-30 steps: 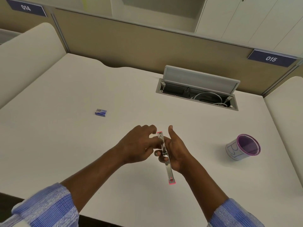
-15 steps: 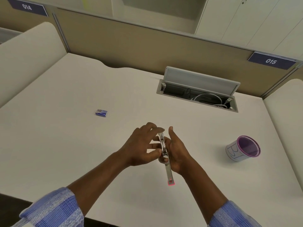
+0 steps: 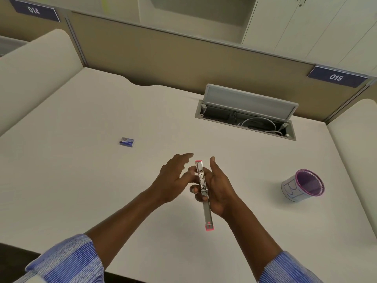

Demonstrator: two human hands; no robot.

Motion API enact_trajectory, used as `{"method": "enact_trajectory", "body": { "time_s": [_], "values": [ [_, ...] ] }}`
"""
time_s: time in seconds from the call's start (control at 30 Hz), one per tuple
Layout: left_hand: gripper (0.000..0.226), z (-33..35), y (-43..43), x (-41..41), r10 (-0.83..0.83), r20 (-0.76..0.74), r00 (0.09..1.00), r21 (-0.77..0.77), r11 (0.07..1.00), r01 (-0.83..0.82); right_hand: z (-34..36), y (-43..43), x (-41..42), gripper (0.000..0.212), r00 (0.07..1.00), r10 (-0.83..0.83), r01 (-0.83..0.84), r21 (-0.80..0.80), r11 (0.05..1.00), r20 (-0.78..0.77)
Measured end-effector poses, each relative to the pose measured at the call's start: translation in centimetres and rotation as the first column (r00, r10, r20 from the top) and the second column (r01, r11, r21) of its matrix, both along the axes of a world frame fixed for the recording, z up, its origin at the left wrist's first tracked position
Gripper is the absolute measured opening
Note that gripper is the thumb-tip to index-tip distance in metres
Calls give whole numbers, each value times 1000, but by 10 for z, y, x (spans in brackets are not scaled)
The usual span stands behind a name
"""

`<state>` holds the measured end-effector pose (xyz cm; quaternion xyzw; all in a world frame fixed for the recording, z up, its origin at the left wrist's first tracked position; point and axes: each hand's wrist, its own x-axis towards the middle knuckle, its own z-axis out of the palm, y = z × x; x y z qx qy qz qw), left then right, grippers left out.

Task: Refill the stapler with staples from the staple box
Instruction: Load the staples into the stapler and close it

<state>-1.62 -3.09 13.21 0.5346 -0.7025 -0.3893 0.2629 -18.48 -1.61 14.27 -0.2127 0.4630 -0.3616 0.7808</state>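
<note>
Left number plate [image 3: 33, 10], dark blue, fixed at the top of the tan partition [image 3: 163, 58] behind the desk [image 3: 81, 180], reads "014" in white digits. Right number plate [image 3: 336, 77], the same dark blue, at the partition's other end, reads "015" in white. The small blue staple box [image 3: 126, 142] on the desk has pale print on top, too small to read. The purple-rimmed cup [image 3: 289, 188] bears dark hand-drawn lines on its white wall; whether they form letters cannot be told

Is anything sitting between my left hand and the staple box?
Nothing visible: only bare desk lies between the left hand and the staple box. The right hand holds the stapler, and the purple cup stands off to the right.
</note>
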Motion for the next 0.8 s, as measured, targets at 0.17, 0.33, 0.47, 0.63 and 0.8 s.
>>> {"method": "enact_trajectory", "body": {
  "time_s": [0.17,0.33,0.47,0.63,0.8],
  "values": [
    [112,-11,10,11,-287,71,955,60,957,283,-4,-11,-8,78,979,-187,179,91,980,80],
    [137,-15,8,1,-267,89,960,19,964,266,-7,-11,-6,80,964,-228,207,156,966,134],
    [124,-14,3,0,-201,105,974,-20,979,204,-8,-9,1,79,970,-212,192,164,968,121],
    [104,-11,-1,-10,-137,-60,989,62,988,141,-12,-4,0,92,978,-160,153,64,986,131],
    [46,-4,-1,-18,-24,-231,973,130,990,55,-9,0,1,98,995,-100,100,-84,991,14]
  ]
}}
